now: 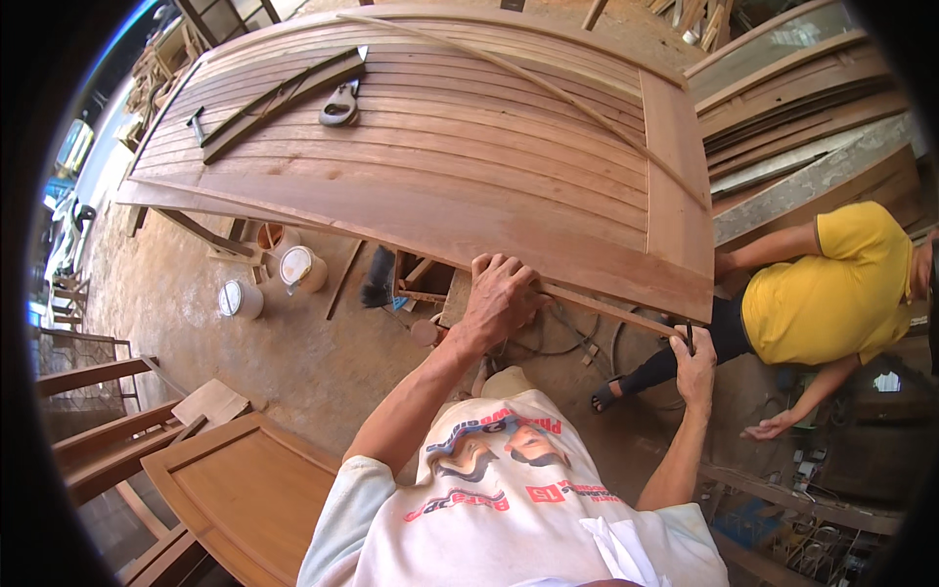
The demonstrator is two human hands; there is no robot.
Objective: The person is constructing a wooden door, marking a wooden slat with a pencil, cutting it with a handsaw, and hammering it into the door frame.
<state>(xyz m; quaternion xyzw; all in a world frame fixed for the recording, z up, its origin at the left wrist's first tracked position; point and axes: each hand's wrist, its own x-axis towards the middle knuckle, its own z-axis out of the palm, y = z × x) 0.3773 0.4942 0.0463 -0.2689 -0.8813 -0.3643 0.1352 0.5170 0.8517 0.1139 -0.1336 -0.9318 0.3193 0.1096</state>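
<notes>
The floor (284,362) is brown, bare and unevenly stained, paler toward the left, where strong daylight comes in from an open side. Out there, bright and blurred, are vehicle-like shapes (76,147). A timber pile (161,68) stands at the upper left, and scrap wood (696,20) lies at the top right. Boards (782,112) are stacked along the right side, near a framed glass pane (782,44); one speckled grey board (822,178) lies among them. At the lower left, a brown door (245,499) sits beside a wooden rack (108,377). The lower right is dim, with a shelf (807,497) and tangled clutter too dark to tell apart.
</notes>
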